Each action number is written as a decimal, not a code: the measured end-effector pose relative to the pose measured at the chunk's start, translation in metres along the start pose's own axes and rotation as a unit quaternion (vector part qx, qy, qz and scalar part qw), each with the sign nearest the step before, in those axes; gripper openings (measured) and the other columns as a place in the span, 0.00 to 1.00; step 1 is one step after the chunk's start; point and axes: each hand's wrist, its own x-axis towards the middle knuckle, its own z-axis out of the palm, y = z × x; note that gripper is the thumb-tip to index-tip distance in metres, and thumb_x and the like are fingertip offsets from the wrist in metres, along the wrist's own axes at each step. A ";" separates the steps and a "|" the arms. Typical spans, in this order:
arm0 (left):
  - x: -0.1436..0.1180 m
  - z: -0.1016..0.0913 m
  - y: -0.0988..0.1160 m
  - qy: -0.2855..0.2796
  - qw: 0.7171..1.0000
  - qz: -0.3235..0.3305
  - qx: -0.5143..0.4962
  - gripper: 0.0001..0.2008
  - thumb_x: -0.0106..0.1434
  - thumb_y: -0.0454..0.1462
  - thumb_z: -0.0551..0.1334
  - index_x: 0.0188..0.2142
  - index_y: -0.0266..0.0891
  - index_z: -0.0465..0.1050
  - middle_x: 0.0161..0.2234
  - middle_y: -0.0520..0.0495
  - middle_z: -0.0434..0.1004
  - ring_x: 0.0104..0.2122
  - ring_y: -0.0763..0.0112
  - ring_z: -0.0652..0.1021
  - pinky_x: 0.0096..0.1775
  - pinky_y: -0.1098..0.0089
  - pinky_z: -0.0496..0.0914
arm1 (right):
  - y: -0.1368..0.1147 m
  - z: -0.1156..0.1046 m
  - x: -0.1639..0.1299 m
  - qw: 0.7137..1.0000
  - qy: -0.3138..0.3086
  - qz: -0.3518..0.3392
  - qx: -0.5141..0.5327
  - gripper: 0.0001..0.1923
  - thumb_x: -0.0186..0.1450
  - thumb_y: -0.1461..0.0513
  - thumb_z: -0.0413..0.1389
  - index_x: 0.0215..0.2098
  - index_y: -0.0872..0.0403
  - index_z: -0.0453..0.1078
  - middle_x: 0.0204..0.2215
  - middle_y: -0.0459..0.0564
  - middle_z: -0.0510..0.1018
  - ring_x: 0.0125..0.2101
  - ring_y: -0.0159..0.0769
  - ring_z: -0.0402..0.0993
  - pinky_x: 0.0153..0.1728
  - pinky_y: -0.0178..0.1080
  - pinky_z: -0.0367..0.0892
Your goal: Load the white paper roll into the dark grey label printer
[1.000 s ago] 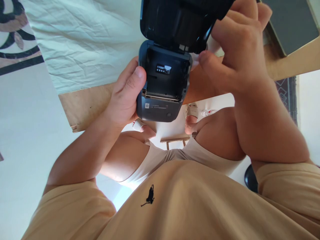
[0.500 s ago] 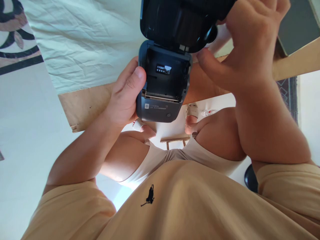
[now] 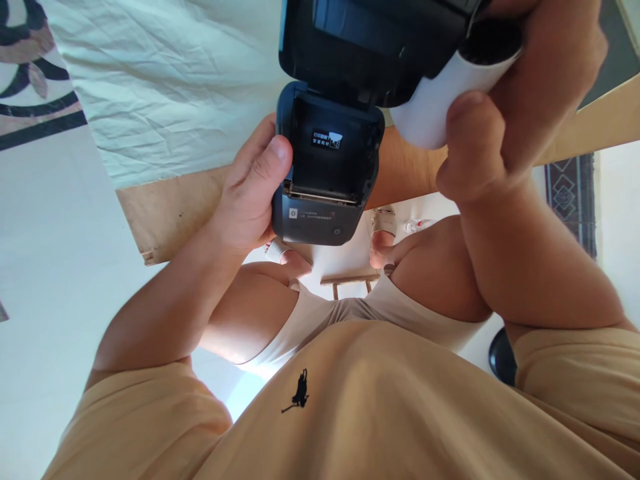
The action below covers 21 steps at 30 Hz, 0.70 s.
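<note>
My left hand (image 3: 253, 190) grips the left side of a small dark grey label printer (image 3: 325, 167), thumb on its edge. Its lid (image 3: 365, 43) is flipped up and the paper bay is bare, with a small white-on-black sticker inside. My right hand (image 3: 520, 100) is closed around a white paper roll (image 3: 440, 93), held just right of the printer's hinge, its hollow dark core facing up.
A wooden table (image 3: 170, 207) lies under the printer, partly covered by a crumpled white cloth (image 3: 165, 80). A dark flat panel (image 3: 617, 63) sits at the top right. Below are my knees, sandalled feet (image 3: 383, 230) and a patterned rug (image 3: 570, 193).
My right hand left the printer's lid and now holds a white paper roll beside the hinge. The left hand and the printer have stayed put.
</note>
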 end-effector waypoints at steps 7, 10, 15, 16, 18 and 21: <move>0.000 -0.003 0.000 0.035 0.999 -0.026 0.005 0.18 0.56 0.47 0.54 0.42 0.39 0.64 0.39 0.46 0.68 0.39 0.68 0.73 0.39 0.63 0.71 | -0.004 -0.001 0.001 0.997 -0.056 0.055 0.010 0.19 0.59 0.57 0.39 0.38 0.60 0.64 0.30 0.43 0.64 0.32 0.18 0.59 0.37 0.31 0.57; 0.000 -0.005 0.000 0.051 0.998 -0.039 0.014 0.16 0.58 0.43 0.51 0.41 0.35 0.65 0.37 0.46 0.68 0.38 0.68 0.73 0.42 0.58 0.70 | -0.005 0.000 0.000 0.997 -0.054 0.056 0.014 0.18 0.59 0.57 0.39 0.37 0.59 0.64 0.31 0.42 0.64 0.32 0.18 0.59 0.37 0.31 0.56; -0.001 -0.005 0.000 0.065 0.997 -0.029 0.020 0.14 0.58 0.43 0.52 0.39 0.38 0.66 0.35 0.47 0.67 0.35 0.70 0.73 0.40 0.62 0.70 | -0.005 0.000 0.000 0.996 -0.057 0.060 0.018 0.18 0.59 0.57 0.39 0.38 0.59 0.64 0.30 0.41 0.64 0.32 0.17 0.60 0.37 0.30 0.56; -0.001 -0.005 0.000 0.066 0.997 -0.034 0.019 0.14 0.57 0.44 0.53 0.39 0.38 0.65 0.36 0.47 0.67 0.36 0.69 0.73 0.39 0.62 0.70 | -0.005 0.000 0.000 0.996 -0.059 0.058 0.019 0.18 0.59 0.57 0.39 0.38 0.59 0.64 0.31 0.41 0.64 0.32 0.17 0.60 0.37 0.30 0.56; -0.001 -0.002 0.002 0.068 0.996 -0.049 0.016 0.15 0.57 0.44 0.52 0.40 0.39 0.65 0.37 0.45 0.67 0.36 0.67 0.73 0.38 0.61 0.70 | -0.004 0.000 0.000 0.997 -0.055 0.060 0.016 0.18 0.59 0.56 0.39 0.38 0.58 0.64 0.29 0.41 0.63 0.32 0.18 0.60 0.38 0.31 0.57; 0.000 0.001 0.004 0.073 0.994 -0.075 0.008 0.16 0.58 0.43 0.50 0.42 0.38 0.64 0.39 0.43 0.68 0.36 0.66 0.73 0.37 0.60 0.70 | -0.002 0.000 0.000 0.997 -0.040 0.072 -0.003 0.18 0.59 0.56 0.39 0.38 0.57 0.64 0.27 0.42 0.62 0.34 0.20 0.60 0.40 0.32 0.57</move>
